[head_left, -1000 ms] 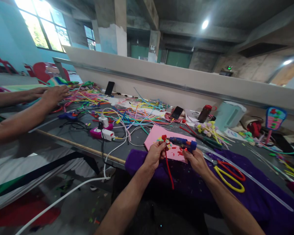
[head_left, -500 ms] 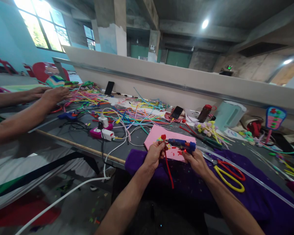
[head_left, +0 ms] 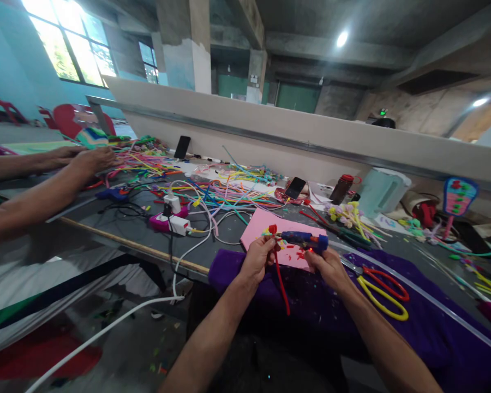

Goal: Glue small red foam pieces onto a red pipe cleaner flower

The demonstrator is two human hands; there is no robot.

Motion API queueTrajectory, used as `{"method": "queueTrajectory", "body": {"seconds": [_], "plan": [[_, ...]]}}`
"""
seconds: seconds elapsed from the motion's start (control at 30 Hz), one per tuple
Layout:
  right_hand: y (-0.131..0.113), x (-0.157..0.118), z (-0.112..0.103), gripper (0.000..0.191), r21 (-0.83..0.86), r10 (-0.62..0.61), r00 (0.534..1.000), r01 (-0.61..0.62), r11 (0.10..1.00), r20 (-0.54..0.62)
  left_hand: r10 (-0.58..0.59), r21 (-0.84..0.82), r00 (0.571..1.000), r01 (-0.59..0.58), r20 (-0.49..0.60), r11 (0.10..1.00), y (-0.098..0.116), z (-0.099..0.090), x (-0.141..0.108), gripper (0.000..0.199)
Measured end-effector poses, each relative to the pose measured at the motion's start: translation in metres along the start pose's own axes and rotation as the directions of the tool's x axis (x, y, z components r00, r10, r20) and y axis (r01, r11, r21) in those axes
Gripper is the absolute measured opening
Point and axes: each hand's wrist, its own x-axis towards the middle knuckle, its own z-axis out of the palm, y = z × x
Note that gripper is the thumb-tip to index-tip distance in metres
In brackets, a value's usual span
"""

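Note:
Between the closed fingers of my left hand [head_left: 258,256] is a red pipe cleaner [head_left: 281,284]. Its long tail hangs down, and a small red bundle tops it above my fingertips. My right hand [head_left: 328,268] is wrapped round the handle of a blue hot glue gun [head_left: 300,238], whose small red light glows. The gun's nozzle points left and meets or nearly meets the red bundle; I cannot tell which. Under both hands lies a pink board [head_left: 311,224] with small red and yellow scraps. Scissors [head_left: 382,292] with red and yellow handles rest right of my right hand.
A purple cloth [head_left: 425,333] covers the table's near edge, with a clear glue stick [head_left: 429,305] across it. Left are a power strip [head_left: 159,221], white cables and another person's arms [head_left: 53,185]. Coloured pipe cleaners [head_left: 229,194], a phone [head_left: 295,188] and a bottle [head_left: 342,188] stand behind.
Both hands hold nearly the same pose. The clear glue stick behind the gun has shifted slightly; the red pipe cleaner stays in place.

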Motion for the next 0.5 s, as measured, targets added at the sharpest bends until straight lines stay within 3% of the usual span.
{"method": "queueTrajectory", "body": {"seconds": [0.07, 0.2, 0.5], "plan": [[-0.002, 0.002, -0.002, 0.036, 0.199, 0.084, 0.996, -0.084, 0.976, 0.008, -0.009, -0.007, 1.0, 0.009, -0.001, 1.0, 0.001, 0.0, 0.0, 0.029], [-0.004, 0.007, -0.006, 0.032, 0.534, 0.204, 0.978, -0.195, 0.822, 0.044, -0.034, -0.004, 0.999, 0.034, -0.012, 0.999, 0.002, 0.002, 0.0, 0.028], [0.002, 0.014, -0.01, 0.039, 0.722, 0.264, 0.96, -0.25, 0.645, 0.097, -0.049, 0.044, 0.999, 0.048, 0.015, 0.998, 0.007, 0.003, -0.002, 0.028]]}}
